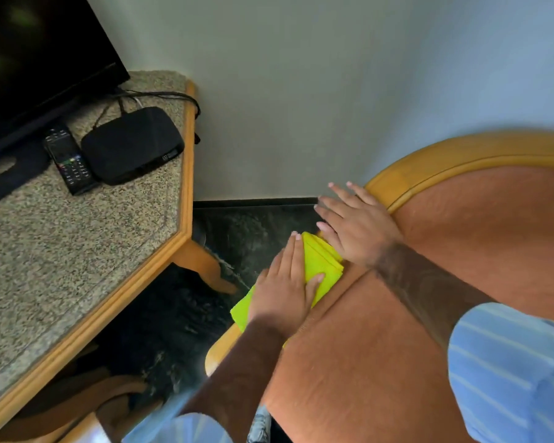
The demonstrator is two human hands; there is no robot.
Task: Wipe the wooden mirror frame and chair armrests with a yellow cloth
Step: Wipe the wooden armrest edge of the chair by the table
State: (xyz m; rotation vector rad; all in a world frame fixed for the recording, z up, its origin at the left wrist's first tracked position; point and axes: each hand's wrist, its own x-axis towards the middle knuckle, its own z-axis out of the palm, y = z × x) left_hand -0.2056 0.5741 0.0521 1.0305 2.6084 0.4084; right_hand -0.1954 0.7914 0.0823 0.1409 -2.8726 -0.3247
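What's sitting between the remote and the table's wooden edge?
In the head view, a black set-top box lies between the remote and the table's edge, touching or nearly touching the remote.

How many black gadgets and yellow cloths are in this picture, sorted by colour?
Black: 3, the television, the remote control and the set-top box.
Yellow: 1, the yellow cloth under the left hand.
Total: 4.

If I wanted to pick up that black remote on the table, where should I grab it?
Grip the remote across its narrow middle, on the two long sides, coming down from above. It lies flat on the table, buttons up, so nothing can get under it. The black box sits close against one long side, so fingers there would probably need to slide in carefully.
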